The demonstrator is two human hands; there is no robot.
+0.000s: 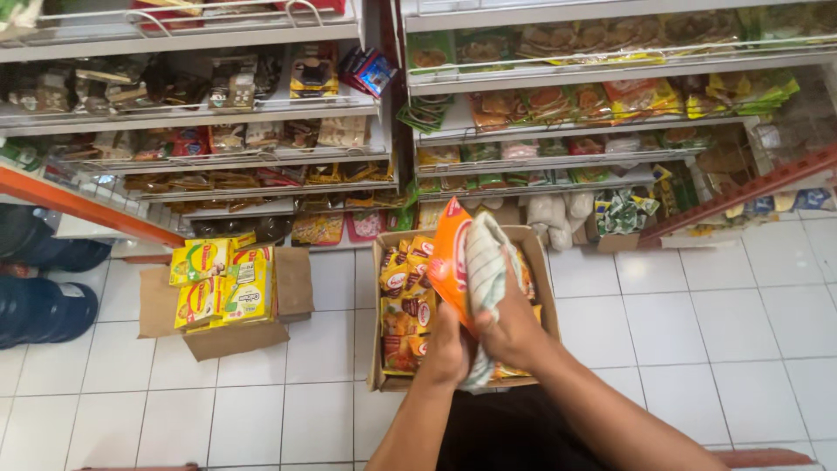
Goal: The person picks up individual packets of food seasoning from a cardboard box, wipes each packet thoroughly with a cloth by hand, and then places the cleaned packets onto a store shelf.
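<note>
My left hand (447,349) grips the lower end of an orange snack packet (449,257) held upright over an open cardboard box (542,262). My right hand (514,327) holds a white striped cloth (484,270) pressed against the packet's right side. The box sits on the white tiled floor and holds several orange and yellow packets (406,305).
A second cardboard box (161,305) of yellow packets (222,283) lies on the floor to the left. Store shelves (558,61) full of packaged goods rise just behind both boxes. Another person's dark-trousered legs (39,288) are at the far left edge. White floor tiles (724,331) spread to the right.
</note>
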